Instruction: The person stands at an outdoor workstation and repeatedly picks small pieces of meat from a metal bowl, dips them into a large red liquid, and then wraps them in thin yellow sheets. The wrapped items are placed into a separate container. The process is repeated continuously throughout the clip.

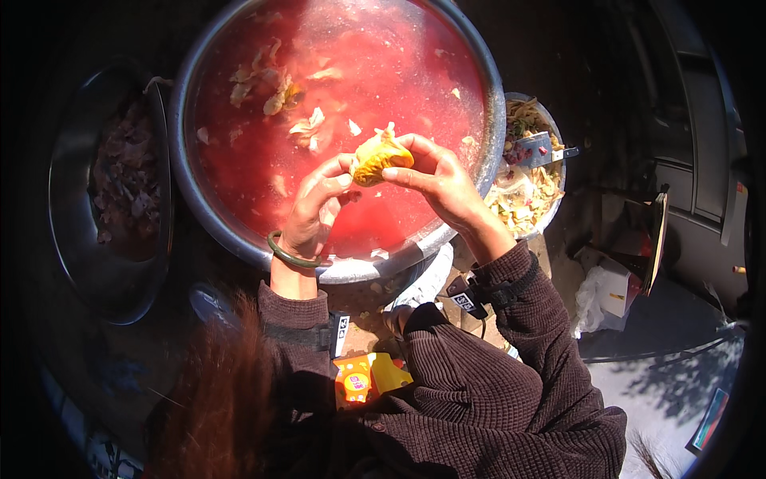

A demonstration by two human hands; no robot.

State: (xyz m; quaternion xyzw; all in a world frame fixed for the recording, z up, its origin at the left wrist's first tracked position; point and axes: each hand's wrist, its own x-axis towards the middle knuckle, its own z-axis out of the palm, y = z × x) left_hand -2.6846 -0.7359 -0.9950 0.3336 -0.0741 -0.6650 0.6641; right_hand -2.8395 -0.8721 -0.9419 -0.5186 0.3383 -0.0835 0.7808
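Observation:
A yellow, wrinkled, soft piece (383,158), perhaps a poultry gizzard lining or offal, is held between both hands above a big round basin (495,90). My left hand (320,200) pinches its left edge with thumb and fingers; a dark green bangle (292,258) circles that wrist. From the right side my right hand (437,173) grips the same piece between thumb and fingers. Red liquid (383,78) fills the basin, and pale, ragged pieces (308,127) float in it. A larger pale clump (254,81) lies at the upper left of the liquid.
At left stands a metal bowl (60,239) holding pale pieces (128,173). Right of the basin, a container (561,209) holds yellowish scraps, with a cleaver (532,149) across it. An orange and yellow package (359,380) lies below. A white plastic bag (589,299) is at right.

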